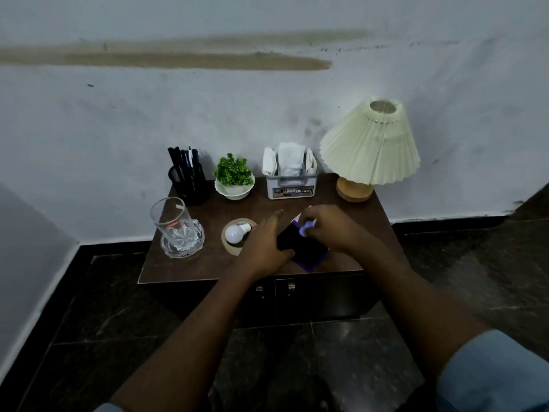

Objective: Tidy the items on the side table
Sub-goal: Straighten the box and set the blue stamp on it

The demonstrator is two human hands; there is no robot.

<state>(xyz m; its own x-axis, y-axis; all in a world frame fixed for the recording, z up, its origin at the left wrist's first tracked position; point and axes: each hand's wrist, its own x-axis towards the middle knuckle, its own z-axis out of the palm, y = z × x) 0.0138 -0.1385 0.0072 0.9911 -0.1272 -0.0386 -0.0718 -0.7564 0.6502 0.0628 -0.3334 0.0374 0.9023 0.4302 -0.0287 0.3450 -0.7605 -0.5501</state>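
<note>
A stained pale wall [267, 99] meets dark stone floor [89, 322] behind the brown side table [252, 208].

Purple-edged dark slab [309, 252] half under left hand [261, 248] and right hand [329, 227] (kind unclear); lilac thing [306, 230] there, blurred
</note>
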